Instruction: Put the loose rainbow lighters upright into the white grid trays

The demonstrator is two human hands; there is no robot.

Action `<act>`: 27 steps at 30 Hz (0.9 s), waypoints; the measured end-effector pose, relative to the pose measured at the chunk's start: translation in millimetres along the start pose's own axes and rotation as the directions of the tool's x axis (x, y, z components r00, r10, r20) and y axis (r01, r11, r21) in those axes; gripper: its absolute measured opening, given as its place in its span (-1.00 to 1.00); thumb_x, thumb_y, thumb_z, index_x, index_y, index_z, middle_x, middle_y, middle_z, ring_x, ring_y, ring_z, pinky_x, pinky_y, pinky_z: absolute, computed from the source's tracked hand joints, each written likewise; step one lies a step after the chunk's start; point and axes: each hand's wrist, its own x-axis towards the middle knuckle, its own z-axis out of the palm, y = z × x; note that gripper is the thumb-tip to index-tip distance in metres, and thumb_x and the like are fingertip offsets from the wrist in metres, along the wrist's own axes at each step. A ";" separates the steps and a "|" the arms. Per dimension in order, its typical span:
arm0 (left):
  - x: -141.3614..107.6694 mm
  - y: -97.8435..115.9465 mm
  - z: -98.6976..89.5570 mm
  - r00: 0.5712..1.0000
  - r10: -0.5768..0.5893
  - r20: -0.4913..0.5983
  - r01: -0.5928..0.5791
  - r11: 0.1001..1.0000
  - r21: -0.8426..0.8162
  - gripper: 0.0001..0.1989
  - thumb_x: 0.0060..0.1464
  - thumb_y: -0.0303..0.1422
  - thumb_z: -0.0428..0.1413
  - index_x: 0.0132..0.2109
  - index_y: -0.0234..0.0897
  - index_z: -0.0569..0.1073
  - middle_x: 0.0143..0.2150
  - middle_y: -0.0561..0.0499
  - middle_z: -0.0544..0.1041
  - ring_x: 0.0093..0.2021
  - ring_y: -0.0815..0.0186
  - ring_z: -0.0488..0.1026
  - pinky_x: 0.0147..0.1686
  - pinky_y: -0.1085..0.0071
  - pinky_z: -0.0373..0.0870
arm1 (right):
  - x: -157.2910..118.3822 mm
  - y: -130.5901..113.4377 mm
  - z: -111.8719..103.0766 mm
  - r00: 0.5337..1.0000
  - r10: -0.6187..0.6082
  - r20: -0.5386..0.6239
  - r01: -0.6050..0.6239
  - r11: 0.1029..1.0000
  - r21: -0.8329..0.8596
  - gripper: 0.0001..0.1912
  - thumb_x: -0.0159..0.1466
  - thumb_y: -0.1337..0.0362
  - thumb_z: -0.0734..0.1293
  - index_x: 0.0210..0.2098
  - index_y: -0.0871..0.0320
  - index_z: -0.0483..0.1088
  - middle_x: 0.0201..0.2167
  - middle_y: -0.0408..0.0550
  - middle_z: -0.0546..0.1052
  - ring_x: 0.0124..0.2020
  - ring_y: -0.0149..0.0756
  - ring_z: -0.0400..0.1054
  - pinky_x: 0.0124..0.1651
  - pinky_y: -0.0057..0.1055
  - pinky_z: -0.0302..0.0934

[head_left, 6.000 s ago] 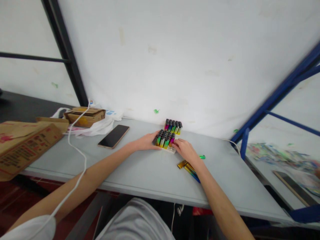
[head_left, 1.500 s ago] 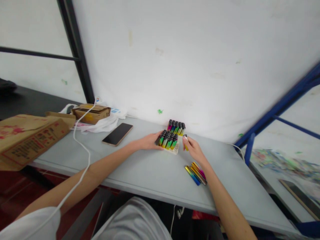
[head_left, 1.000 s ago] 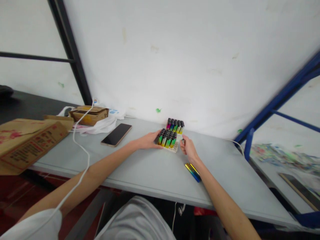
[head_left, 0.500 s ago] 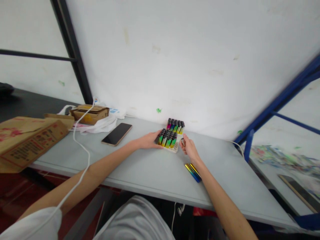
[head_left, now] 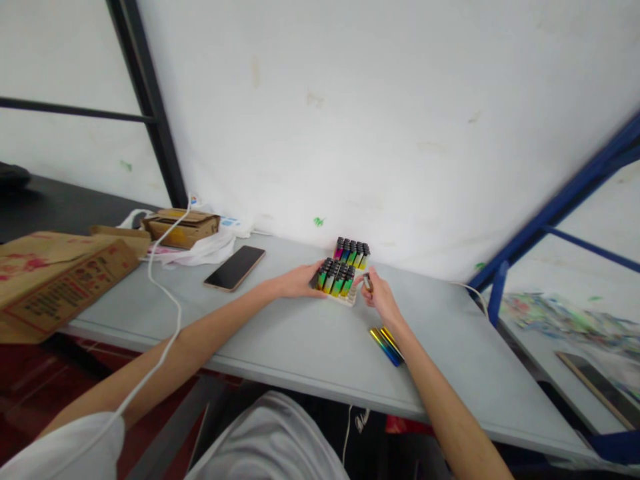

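A white tray [head_left: 350, 301] holds several upright lighters [head_left: 336, 276] with black tops and green-yellow bodies. Around its left side my left hand [head_left: 299, 281] is closed, with the far fingers partly hidden. Just right of the tray, my right hand [head_left: 382, 295] pinches a small lighter [head_left: 368, 283] with a shiny metallic part showing; the fingers cover much of it. Behind the tray stands a second group of lighters [head_left: 353, 252] with multicoloured bodies. Two shiny gold-to-blue tubes [head_left: 385, 345] lie on the table beside my right forearm.
A phone [head_left: 235, 268] lies on the grey table [head_left: 280, 347] at left. Cardboard boxes [head_left: 65, 280] and a white plastic bag [head_left: 213, 248] are farther left. A white cable [head_left: 173, 300] hangs across my left arm. A blue metal frame [head_left: 555, 207] rises at right.
In my right hand the lighter has turned a little, and more of its metallic part shows beside the tray. My left hand and the tray stay in place.
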 end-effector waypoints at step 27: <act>0.0 2.2 0.1 0.999 -0.047 0.006 0.047 0.999 0.013 -0.01 0.07 -0.03 0.33 0.47 -0.37 0.11 0.29 -0.28 0.52 0.21 -0.10 0.53 0.18 0.14 0.44 | -2.5 -8.5 4.8 0.914 -0.398 0.079 0.331 0.619 -0.712 -0.71 0.31 0.01 0.49 -0.40 0.07 0.55 -0.47 -0.07 0.61 -0.47 -0.23 0.40 -0.34 -0.39 0.11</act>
